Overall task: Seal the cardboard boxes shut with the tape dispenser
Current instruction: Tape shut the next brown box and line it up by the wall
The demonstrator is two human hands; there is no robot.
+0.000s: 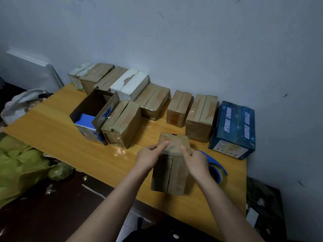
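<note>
A small brown cardboard box point(170, 173) stands near the front of the yellow table point(57, 135), its near side showing a centre seam. My left hand point(150, 155) grips its upper left edge, thumb lying on the top flap. My right hand point(194, 161) grips the upper right edge, thumb on the top as well. The blue tape dispenser point(217, 170) with a clear tape roll lies on the table just right of the box, partly hidden behind my right hand.
Several brown boxes line the wall, with a white box point(130, 84) among them. An open box point(95, 112) with a blue item inside sits left of centre. A dark blue printed box point(233, 130) stands at the right. Yellow-green bags point(21, 165) lie beside the table's left edge.
</note>
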